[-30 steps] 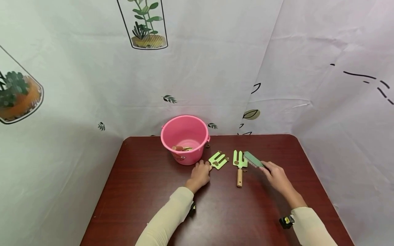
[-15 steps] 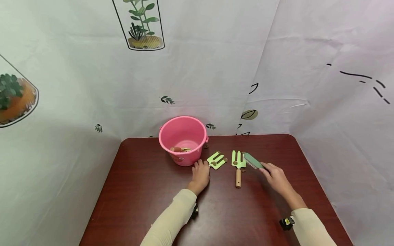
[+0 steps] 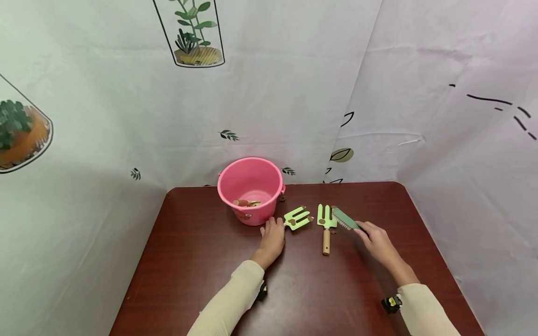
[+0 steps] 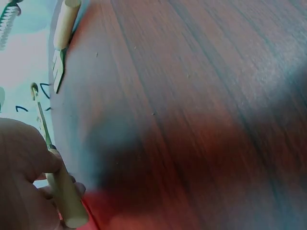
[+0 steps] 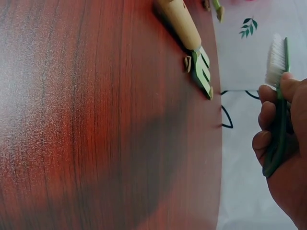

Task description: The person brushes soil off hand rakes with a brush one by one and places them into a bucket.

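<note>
My left hand (image 3: 273, 238) grips a small garden fork by its pale wooden handle (image 4: 69, 201), just in front of the pink bucket. The light-green tines of this fork (image 3: 289, 219) point right, with brown bits on and around them. A green brush (image 3: 345, 218) with white bristles is in my right hand (image 3: 378, 240), fingers curled round its handle in the right wrist view. The brush head is raised beside the tines of a second garden fork (image 3: 326, 242), which lies on the table, handle toward me. A brown bit (image 3: 322, 221) shows on that fork.
The pink bucket (image 3: 272, 210) stands at the table's back edge, with wooden-handled tools (image 3: 243, 203) inside. A brown bit (image 3: 334, 232) lies beside the second fork. White printed cloth (image 3: 286, 102) hangs behind the dark red table (image 3: 189, 252) and along both sides.
The left hand has turned the fork it holds, so its tines point slightly more to the right. The right hand and brush have stayed nearly still.
</note>
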Demonstrator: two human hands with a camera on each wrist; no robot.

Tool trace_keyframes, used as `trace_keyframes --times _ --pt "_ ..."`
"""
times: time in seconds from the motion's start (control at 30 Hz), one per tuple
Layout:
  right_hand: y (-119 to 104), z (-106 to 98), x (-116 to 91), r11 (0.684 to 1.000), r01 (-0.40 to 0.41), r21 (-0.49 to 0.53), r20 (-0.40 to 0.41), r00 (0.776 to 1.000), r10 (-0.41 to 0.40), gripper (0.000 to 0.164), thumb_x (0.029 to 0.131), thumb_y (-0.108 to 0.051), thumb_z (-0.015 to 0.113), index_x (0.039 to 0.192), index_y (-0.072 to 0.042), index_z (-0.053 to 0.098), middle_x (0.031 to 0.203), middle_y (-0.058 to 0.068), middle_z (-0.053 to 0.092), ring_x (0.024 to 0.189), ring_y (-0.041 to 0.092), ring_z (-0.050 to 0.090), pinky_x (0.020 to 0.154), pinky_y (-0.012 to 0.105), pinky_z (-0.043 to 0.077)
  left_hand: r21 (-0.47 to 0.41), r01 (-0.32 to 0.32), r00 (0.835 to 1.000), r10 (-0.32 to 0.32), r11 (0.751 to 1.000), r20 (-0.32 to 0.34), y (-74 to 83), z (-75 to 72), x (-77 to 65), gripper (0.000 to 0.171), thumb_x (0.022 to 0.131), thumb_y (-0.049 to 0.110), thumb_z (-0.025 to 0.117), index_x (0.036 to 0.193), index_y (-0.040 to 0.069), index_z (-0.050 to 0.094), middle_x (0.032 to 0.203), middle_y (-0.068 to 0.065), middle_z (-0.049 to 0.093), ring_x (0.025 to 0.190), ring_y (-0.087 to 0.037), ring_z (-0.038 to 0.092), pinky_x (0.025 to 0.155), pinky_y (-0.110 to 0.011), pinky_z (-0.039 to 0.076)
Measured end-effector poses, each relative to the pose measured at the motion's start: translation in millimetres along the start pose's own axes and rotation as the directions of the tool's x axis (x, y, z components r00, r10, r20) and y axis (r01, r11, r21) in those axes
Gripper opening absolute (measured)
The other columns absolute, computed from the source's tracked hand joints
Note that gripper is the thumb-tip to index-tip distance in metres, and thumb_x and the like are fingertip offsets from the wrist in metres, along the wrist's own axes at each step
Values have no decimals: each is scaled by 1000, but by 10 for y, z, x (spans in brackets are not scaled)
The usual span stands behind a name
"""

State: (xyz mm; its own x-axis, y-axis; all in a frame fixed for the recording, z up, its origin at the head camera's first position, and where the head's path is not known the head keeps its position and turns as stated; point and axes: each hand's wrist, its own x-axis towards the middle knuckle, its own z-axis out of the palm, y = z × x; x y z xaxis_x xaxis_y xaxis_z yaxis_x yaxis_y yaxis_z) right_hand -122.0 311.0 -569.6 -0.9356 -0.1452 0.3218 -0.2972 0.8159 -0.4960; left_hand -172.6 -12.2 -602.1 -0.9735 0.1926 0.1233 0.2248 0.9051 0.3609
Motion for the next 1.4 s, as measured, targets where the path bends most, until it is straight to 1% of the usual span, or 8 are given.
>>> trace_keyframes --times 0.27,0.4,0.47,0.7,0.93,1.13,1.27,1.4 --pt "-27 17 34 1000 20 13 15 1000 -21 27 98 -7 68 122 5 69 94 7 69 73 10 56 61 30 47 63 -72 997 70 995 29 33 -148 -35 12 100 6 60 111 5 57 103 -14 61 101 -33 58 84 -47 40" --pt "-65 8 64 999 26 22 11 1000 -26 28 99 -8 67 123 5 69 95 8 69 74 9 56 61 30 47 133 -128 992 128 983 10 61 -256 -61 23 93 7 68 112 7 56 103 -12 59 98 -31 56 82 -44 40" --pt "-93 -7 87 999 32 25 8 999 -32 28 99 -8 67 124 5 68 95 8 69 73 10 55 61 30 46 176 -154 987 160 972 -22 77 -310 -73 17 96 10 65 110 8 56 100 -10 59 95 -30 56 78 -41 39" --pt "-250 -94 201 997 79 13 -18 997 -79 29 98 -6 68 124 6 68 94 7 69 72 9 53 60 29 45 291 -211 950 265 933 -164 127 -482 -96 8 101 16 59 104 9 59 91 -8 60 85 -27 58 70 -37 40" --pt "-474 -168 286 992 125 -16 -65 990 -126 29 95 -5 71 122 6 69 94 9 69 73 12 56 59 31 47 364 -215 922 312 906 -232 157 -609 -100 11 98 19 63 103 10 60 88 -7 59 80 -26 57 67 -36 40" --pt "-651 -251 349 988 149 -50 -123 980 -154 29 93 -2 73 119 8 69 91 13 69 70 14 55 58 31 47 415 -217 880 361 884 -308 195 -732 -68 9 95 14 63 100 8 61 85 -8 59 75 -27 58 63 -36 40" --pt "-761 -306 377 991 127 -52 -138 981 -133 29 93 -2 73 119 10 69 91 15 69 69 17 56 57 32 47 438 -216 872 375 873 -316 226 -817 -42 8 97 12 61 102 6 62 84 -8 59 74 -26 58 62 -35 41" --pt "-845 -344 412 989 142 -51 -151 977 -148 28 91 -1 74 117 10 70 92 16 71 72 20 61 59 37 49 443 -207 876 367 872 -314 252 -900 -25 8 96 10 61 101 5 62 84 -9 60 75 -26 58 63 -35 43"
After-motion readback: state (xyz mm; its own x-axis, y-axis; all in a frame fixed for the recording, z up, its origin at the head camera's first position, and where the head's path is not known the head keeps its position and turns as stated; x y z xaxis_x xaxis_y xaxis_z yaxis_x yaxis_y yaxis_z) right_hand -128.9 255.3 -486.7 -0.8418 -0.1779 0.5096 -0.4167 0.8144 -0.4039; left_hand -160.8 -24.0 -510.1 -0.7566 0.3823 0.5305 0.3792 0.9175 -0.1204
